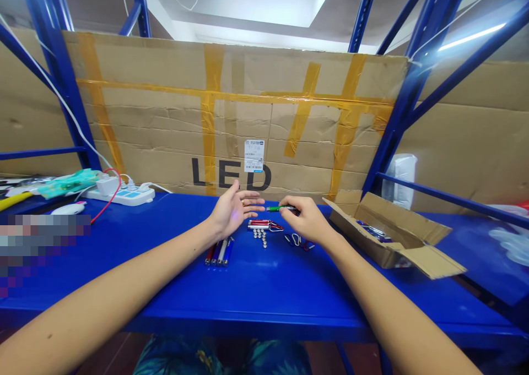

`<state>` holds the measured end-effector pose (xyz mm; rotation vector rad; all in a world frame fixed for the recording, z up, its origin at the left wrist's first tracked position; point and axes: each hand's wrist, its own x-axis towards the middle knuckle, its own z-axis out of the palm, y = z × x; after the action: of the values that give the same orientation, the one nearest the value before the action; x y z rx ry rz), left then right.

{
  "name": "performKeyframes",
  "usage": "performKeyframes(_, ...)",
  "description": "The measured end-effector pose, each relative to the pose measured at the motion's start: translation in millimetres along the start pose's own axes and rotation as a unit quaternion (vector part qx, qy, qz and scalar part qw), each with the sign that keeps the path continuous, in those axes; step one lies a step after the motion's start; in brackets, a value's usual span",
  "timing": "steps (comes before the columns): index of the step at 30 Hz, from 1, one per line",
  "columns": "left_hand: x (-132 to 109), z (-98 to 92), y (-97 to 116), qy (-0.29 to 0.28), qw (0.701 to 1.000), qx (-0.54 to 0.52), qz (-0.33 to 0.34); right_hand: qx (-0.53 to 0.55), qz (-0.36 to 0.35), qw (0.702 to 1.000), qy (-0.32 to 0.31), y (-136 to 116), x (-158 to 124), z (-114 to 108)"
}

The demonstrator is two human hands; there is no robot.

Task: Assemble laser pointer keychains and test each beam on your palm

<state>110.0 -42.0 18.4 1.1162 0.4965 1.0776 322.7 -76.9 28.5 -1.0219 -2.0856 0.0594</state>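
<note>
My right hand (305, 216) pinches a small green pen-shaped torch (279, 208) and points it to the left. My left hand (233, 208) is held open, palm toward the torch's tip, with a faint violet spot of light on the palm. Both hands hover over a blue shelf (264, 287). Under the left hand lie several similar small torches (219, 252) side by side. Between the hands sit a red and silver torch part (264, 224) and a cluster of small button cells (260, 235). Beneath the right hand lie small clips (298, 242).
An open cardboard box (394, 237) with more parts stands to the right. A white power strip (122, 194) with cables and a red wire lies at the back left, next to teal packaging (68, 183). A taped cardboard sheet (231, 116) marked LED closes the back. Blue rack posts (61, 77) stand on both sides.
</note>
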Motion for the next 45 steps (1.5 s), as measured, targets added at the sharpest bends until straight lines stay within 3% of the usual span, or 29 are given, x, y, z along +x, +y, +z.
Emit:
performKeyframes(12, 0.3, -1.7, -2.0, -0.004, 1.0, 0.008, 0.002, 0.014, 0.004, 1.0, -0.011, -0.8, -0.3, 0.2)
performKeyframes(45, -0.5, -0.7, -1.8, -0.008, 1.0, 0.0, -0.005, 0.007, 0.023, 0.999, 0.028, 1.4, -0.2, 1.3)
